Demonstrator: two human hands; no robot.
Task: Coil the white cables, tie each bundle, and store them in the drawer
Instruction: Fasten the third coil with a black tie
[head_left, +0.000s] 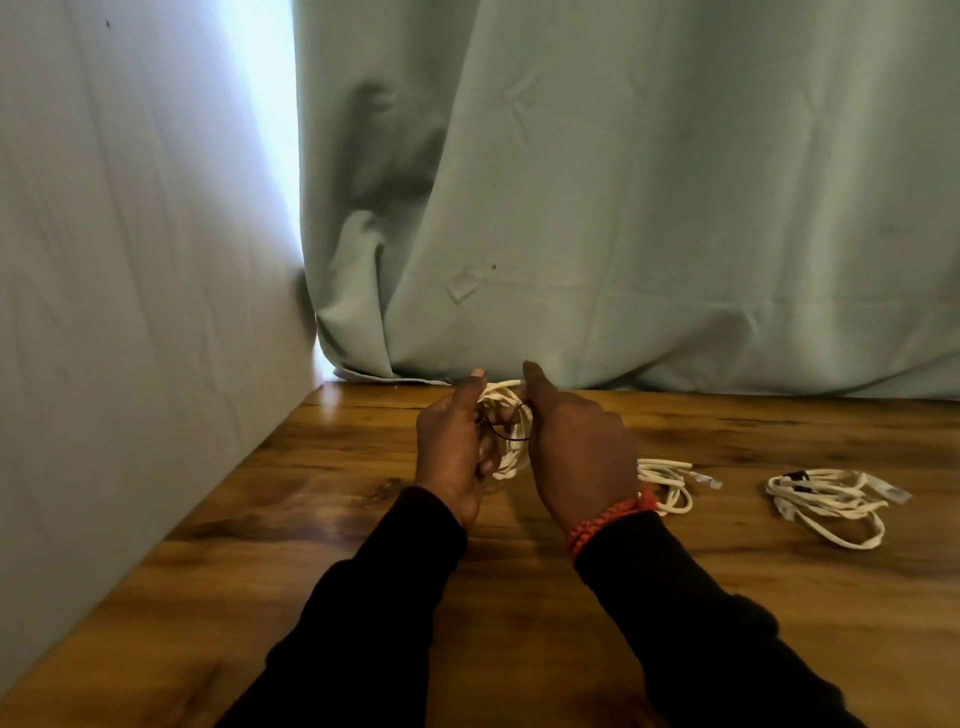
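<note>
A coiled white cable (506, 415) is held up between both hands above the wooden table (322, 519). My left hand (452, 447) grips the coil's left side, fingers curled round it. My right hand (576, 452) pinches a thin dark tie (511, 434) that loops across the coil. A second white cable (670, 483) lies loose on the table, partly hidden behind my right wrist. Farther right lies a third white cable bundle (831, 501) with a dark tie on it. No drawer is in view.
A pale green curtain (623, 208) hangs along the table's far edge. A grey-white wall (130, 260) borders the table on the left. A red beaded bracelet (605, 522) circles my right wrist.
</note>
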